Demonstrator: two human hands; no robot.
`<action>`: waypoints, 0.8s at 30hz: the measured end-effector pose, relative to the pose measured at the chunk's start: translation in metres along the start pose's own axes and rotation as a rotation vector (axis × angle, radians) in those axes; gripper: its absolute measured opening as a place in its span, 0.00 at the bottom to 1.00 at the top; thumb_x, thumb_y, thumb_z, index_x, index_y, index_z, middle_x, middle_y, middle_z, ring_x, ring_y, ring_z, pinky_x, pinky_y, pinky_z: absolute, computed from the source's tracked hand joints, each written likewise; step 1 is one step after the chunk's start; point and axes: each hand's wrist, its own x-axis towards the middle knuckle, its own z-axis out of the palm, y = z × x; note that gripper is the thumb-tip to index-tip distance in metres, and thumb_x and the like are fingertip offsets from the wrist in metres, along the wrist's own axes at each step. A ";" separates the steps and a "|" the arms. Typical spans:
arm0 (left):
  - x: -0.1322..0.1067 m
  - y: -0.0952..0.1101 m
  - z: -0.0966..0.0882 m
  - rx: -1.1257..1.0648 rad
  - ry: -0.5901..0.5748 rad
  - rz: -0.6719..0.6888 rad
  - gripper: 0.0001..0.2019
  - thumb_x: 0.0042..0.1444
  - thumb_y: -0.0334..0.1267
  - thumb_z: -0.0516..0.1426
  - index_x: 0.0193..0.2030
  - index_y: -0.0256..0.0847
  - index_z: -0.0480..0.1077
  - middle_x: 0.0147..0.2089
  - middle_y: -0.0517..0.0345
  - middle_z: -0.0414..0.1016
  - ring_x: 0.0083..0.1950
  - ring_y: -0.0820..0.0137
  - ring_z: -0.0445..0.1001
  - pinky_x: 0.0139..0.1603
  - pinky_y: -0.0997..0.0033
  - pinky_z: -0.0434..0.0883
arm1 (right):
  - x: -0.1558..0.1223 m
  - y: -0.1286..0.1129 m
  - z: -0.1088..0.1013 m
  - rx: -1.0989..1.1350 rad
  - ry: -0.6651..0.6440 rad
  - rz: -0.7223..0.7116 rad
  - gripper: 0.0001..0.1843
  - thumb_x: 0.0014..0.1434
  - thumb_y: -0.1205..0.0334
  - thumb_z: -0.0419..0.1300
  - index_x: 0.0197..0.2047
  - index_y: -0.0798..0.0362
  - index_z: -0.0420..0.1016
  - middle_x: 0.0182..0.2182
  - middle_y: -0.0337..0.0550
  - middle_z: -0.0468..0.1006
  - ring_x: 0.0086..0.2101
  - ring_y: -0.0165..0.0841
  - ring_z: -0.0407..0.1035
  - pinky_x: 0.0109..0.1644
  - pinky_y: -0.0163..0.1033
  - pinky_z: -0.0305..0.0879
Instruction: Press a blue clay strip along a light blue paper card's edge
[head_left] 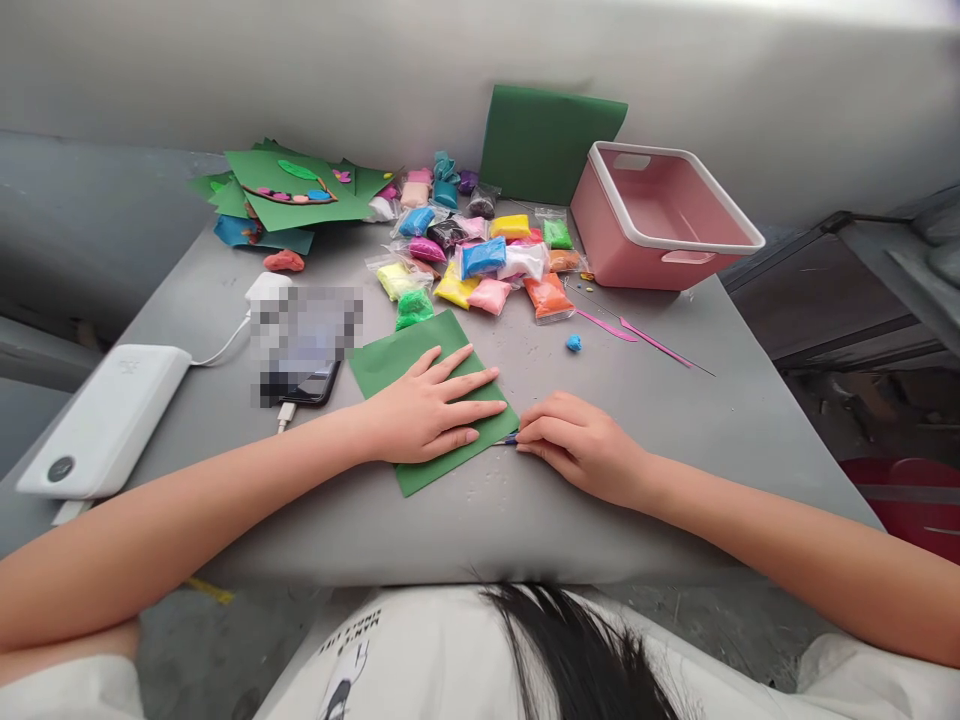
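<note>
My left hand (439, 405) lies flat with spread fingers on a folded sheet of green paper (401, 478), pressing it to the table. At the paper's right corner, my right hand (581, 440) is closed on a thin tool with a blue part (511, 438). Its slim tip points left under or along the paper's edge; the rest is hidden in the fingers, so its exact kind does not show. Beyond the right hand sits a small lump of blue clay (574, 343).
Several bags of coloured clay (484, 258) lie behind the paper. A pink basket (645, 255) and an upright green sheet (551, 140) stand behind. Pink modelling tools (656, 343) lie right. A phone (311, 345), white power bank (112, 420) and decorated green sheets (300, 210) are left.
</note>
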 end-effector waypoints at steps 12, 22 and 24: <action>-0.026 0.021 -0.005 -0.019 -0.053 0.131 0.23 0.73 0.39 0.42 0.70 0.41 0.62 0.73 0.54 0.60 0.76 0.56 0.54 0.75 0.51 0.50 | -0.002 0.020 -0.010 -0.006 -0.008 -0.046 0.05 0.66 0.70 0.59 0.39 0.51 0.74 0.35 0.44 0.79 0.35 0.33 0.69 0.40 0.39 0.71; -0.024 0.022 -0.004 -0.058 -0.175 0.017 0.28 0.72 0.42 0.41 0.76 0.36 0.50 0.76 0.50 0.51 0.78 0.60 0.47 0.76 0.52 0.45 | 0.003 0.009 -0.002 -0.008 0.007 -0.064 0.05 0.66 0.69 0.58 0.39 0.52 0.73 0.35 0.45 0.79 0.35 0.33 0.69 0.40 0.39 0.72; -0.024 0.023 -0.004 -0.054 -0.188 0.011 0.28 0.72 0.43 0.41 0.76 0.37 0.49 0.77 0.51 0.51 0.78 0.61 0.46 0.77 0.52 0.44 | 0.003 0.009 -0.002 -0.008 0.009 -0.073 0.05 0.67 0.69 0.58 0.39 0.52 0.73 0.35 0.45 0.79 0.35 0.33 0.69 0.40 0.39 0.72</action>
